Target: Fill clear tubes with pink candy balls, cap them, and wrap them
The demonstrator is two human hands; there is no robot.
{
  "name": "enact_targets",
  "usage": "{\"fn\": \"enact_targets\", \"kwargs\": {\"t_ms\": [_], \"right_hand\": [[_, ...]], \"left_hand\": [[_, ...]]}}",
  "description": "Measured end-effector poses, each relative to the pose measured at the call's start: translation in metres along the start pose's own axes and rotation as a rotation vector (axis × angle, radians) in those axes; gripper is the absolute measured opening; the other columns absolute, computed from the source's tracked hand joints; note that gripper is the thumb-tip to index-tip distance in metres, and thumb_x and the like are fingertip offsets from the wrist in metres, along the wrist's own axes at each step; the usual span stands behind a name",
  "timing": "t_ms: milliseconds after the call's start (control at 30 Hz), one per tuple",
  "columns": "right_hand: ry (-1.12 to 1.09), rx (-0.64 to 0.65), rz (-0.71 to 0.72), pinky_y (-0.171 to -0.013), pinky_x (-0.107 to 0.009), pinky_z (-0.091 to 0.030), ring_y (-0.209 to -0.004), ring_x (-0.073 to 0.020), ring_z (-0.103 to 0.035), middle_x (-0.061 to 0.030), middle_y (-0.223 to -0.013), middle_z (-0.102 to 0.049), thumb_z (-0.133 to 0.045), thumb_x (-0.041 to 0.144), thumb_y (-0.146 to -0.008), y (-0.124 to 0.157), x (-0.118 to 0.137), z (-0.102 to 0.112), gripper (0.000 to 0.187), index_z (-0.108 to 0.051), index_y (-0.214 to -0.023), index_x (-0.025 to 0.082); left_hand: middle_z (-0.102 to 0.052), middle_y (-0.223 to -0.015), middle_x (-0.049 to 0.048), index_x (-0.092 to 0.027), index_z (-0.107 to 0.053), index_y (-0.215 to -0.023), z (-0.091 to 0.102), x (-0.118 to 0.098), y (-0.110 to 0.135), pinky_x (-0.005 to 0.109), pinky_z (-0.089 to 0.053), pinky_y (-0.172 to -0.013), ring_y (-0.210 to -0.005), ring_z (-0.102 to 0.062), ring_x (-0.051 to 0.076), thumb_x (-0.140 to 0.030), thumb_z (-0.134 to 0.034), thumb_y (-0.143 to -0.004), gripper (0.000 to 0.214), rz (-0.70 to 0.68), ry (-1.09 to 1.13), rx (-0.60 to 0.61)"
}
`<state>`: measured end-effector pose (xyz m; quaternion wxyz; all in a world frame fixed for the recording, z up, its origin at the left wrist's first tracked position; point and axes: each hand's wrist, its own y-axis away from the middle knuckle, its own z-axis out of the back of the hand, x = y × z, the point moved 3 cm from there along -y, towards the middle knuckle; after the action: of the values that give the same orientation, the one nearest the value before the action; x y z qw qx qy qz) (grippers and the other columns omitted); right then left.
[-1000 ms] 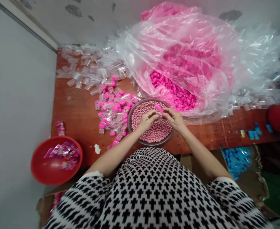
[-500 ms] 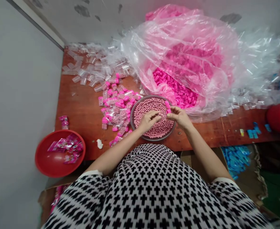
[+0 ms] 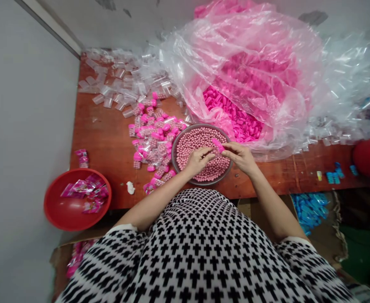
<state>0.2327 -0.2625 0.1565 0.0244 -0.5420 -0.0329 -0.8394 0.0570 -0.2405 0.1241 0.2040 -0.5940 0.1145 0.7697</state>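
Note:
A round metal bowl [image 3: 178, 142] full of small pale pink balls [image 3: 194, 143] sits near the table's front edge. Both my hands hover over it. My right hand [image 3: 240, 156] pinches a bright pink cap [image 3: 218, 145] between its fingertips. My left hand [image 3: 199, 160] is closed, fingers curled just left of the cap; what it grips is too small to make out. Left of the bowl lies a heap of filled clear tubes with pink caps [image 3: 153, 136].
A big clear plastic bag [image 3: 251, 67] of pink caps bulges behind the bowl. Empty clear tubes [image 3: 118, 84] litter the far left of the wooden table [image 3: 106, 139]. A red bowl [image 3: 59, 210] with pink packets is at lower left, a red container [image 3: 368, 155] at right.
The pink cap in my right hand has tipped from upright to slanting leftward, towards my left hand. The view has shifted slightly; both hands remain over the bowl.

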Motion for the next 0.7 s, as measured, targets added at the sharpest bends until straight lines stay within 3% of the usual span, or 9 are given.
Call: {"fn": "enact_targets", "kwargs": {"t_ms": [100,333,567,700], "right_hand": [[0.110,-0.095,0.109,-0.078,-0.031,-0.049,-0.081,-0.0169,-0.061,-0.0040,-0.086,-0.067,-0.060,0.039,-0.084,0.000,0.003,-0.003,0.027,-0.069,-0.104,0.022],[0.347,-0.081,0.293,-0.070,-0.029,-0.049,-0.073,-0.0160,-0.057,-0.0046,-0.078,-0.061,-0.052,0.030,-0.089,0.007,0.010,-0.015,0.022,-0.065,-0.104,0.020],[0.483,-0.102,0.345,-0.069,-0.030,-0.050,-0.074,-0.0178,-0.057,-0.0076,-0.081,-0.060,-0.046,0.028,-0.092,0.013,0.006,-0.023,0.026,-0.062,-0.110,0.018],[0.461,-0.049,0.341,-0.068,-0.030,-0.050,-0.072,-0.0173,-0.057,-0.0064,-0.078,-0.060,-0.044,0.030,-0.092,0.008,-0.006,-0.023,0.028,-0.063,-0.110,0.017]], "left_hand": [[-0.071,-0.103,0.0070,-0.017,-0.069,-0.104,-0.001,0.000,-0.001,0.030,-0.050,-0.085,-0.092,-0.066,0.018,-0.031,-0.057,-0.085,0.026,-0.021,0.006,-0.005],[-0.072,-0.098,0.0080,-0.015,-0.070,-0.099,0.004,0.001,-0.001,0.028,-0.052,-0.079,-0.086,-0.068,0.017,-0.031,-0.056,-0.086,0.025,-0.079,-0.020,-0.038],[-0.073,-0.088,0.0075,-0.016,-0.071,-0.095,0.007,-0.003,-0.009,0.024,-0.049,-0.068,-0.076,-0.067,0.015,-0.034,-0.050,-0.089,0.028,-0.218,-0.223,0.099],[-0.073,-0.083,0.0071,-0.017,-0.072,-0.092,0.010,-0.006,-0.019,0.024,-0.046,-0.066,-0.073,-0.066,0.016,-0.035,-0.049,-0.089,0.029,-0.214,-0.339,0.203]]}}
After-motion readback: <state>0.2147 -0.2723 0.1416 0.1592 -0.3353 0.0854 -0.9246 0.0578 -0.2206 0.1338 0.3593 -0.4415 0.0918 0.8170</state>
